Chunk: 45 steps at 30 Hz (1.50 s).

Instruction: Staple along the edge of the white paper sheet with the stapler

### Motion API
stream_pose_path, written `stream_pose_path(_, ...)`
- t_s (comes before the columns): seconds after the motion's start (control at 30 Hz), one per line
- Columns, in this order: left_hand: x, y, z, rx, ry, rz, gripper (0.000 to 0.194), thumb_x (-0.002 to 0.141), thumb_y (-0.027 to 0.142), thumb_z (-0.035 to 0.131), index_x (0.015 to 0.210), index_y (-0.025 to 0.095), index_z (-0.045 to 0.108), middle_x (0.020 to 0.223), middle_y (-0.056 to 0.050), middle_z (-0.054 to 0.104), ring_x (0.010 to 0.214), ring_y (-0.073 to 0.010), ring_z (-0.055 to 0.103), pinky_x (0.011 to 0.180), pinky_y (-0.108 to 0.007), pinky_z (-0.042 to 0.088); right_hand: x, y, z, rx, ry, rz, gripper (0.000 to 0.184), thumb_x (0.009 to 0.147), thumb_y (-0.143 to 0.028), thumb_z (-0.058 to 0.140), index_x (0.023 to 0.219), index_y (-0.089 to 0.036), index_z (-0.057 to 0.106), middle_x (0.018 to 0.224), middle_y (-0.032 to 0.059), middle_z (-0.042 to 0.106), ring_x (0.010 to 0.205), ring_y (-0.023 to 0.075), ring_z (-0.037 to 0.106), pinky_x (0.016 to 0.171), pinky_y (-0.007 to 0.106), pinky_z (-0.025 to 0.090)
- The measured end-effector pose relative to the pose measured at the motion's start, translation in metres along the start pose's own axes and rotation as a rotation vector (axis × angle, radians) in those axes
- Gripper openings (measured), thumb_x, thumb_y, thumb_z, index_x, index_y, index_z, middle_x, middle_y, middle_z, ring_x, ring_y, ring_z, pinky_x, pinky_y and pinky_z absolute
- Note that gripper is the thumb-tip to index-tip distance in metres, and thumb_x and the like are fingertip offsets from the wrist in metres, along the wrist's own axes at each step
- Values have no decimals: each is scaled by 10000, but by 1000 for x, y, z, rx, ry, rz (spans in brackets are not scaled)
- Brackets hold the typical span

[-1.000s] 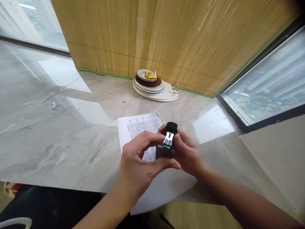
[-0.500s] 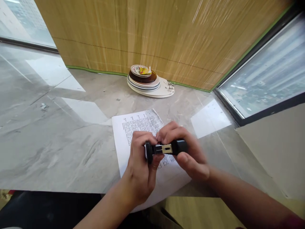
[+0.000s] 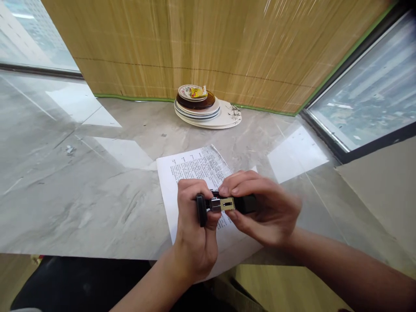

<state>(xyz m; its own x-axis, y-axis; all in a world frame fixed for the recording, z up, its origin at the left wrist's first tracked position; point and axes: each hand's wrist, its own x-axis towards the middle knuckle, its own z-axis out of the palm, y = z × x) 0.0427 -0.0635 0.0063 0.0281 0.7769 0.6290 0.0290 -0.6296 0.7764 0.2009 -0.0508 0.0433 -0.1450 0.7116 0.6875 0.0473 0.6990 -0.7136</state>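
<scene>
At the far left, a window [image 3: 29, 34] is meeting the edge of the table [image 3: 97, 195], whose marbled top is stretching widely from there to the hands. Small scraps [image 3: 69, 150] are lying on it toward the left. The left hand [image 3: 195, 229] is gripping the black base end of a stapler [image 3: 216, 204], fingers curled around it. The printed paper [image 3: 167, 186] is lying beneath both hands, its near end hanging past the table's near edge. Beyond it, near the blind [image 3: 178, 43], a stack of plates [image 3: 196, 115] is standing: a small patterned plate [image 3: 184, 92] is holding a yellow packet [image 3: 199, 92], a brown plate [image 3: 209, 102] is sitting under that, and a white oval plate [image 3: 229, 119] is jutting rightward at the bottom. The right hand [image 3: 266, 208] is holding the stapler's other end between fingers and thumb. The stapler is lying crosswise between the two hands, above the paper, its metal part showing. At the right, another window [image 3: 367, 104] is bordering the table.
</scene>
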Motion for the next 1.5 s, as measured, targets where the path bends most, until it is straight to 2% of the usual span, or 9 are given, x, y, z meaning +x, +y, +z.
stream_pose_path(0.13,1,3,-1,25,-4,-11,102,1075,227,501,1176,246,503,1061,-61,464,959,-202,486,808,-362,472,2,-3,-4,27,-34,45,369,823,-41,833,1127,-241,768,945,68,783,880,249,771,759,408,634)
stream_pose_path(0.23,3,6,-1,21,0,-19,99,1073,210,498,1169,233,497,1062,-60,460,960,-198,478,818,-365,455,2,-2,-6,24,-52,15,389,822,-37,840,1143,-244,770,932,60,787,864,242,773,746,397,633)
stream_pose_path(0.37,6,6,-4,66,37,49,144,1037,177,544,1169,213,500,1061,-62,465,982,-203,486,835,-371,451,0,4,-6,43,-87,16,349,931,-219,793,1270,-241,714,1131,118,779,1048,288,746,870,473,629)
stream_pose_path(0.43,6,5,-5,102,39,92,198,1004,133,561,1180,198,498,1065,-63,468,985,-198,490,832,-361,455,-2,7,-5,36,-119,10,347,976,-250,725,1315,-205,668,1155,138,745,1084,298,713,870,478,615)
stream_pose_path(0.6,4,5,-5,116,-26,136,298,934,50,551,1202,166,491,1080,-66,470,998,-184,494,834,-339,462,-7,10,-7,-132,-230,-105,297,978,-119,521,1264,-178,575,1123,120,606,1034,259,621,843,456,572)
stream_pose_path(0.77,3,7,-4,117,-1,142,297,925,58,570,1192,165,498,1067,-62,475,994,-186,496,826,-347,450,-8,11,-7,-106,-267,-153,395,917,-120,581,1296,-178,486,1161,119,540,1112,287,587,882,487,578)
stream_pose_path(0.9,3,8,-2,61,-12,99,239,972,86,546,1187,171,488,1074,-61,461,989,-183,484,830,-353,442,-7,10,-8,-153,-270,-182,401,906,-52,585,1278,-160,483,1124,111,522,1084,268,578,853,457,581)
stream_pose_path(1.13,3,12,2,0,-54,35,167,1028,99,493,1172,181,474,1069,-62,445,985,-184,457,821,-354,437,-8,6,-8,-195,-271,-197,374,911,-54,579,1261,-157,492,1061,93,514,1023,255,572,807,453,592)
stream_pose_path(1.5,4,17,4,-24,-86,31,159,1035,79,465,1155,182,459,1047,-56,429,942,-171,442,755,-333,434,-6,-1,-7,-262,-315,-194,363,902,-40,560,1232,-167,479,1058,86,521,1003,233,559,789,416,586)
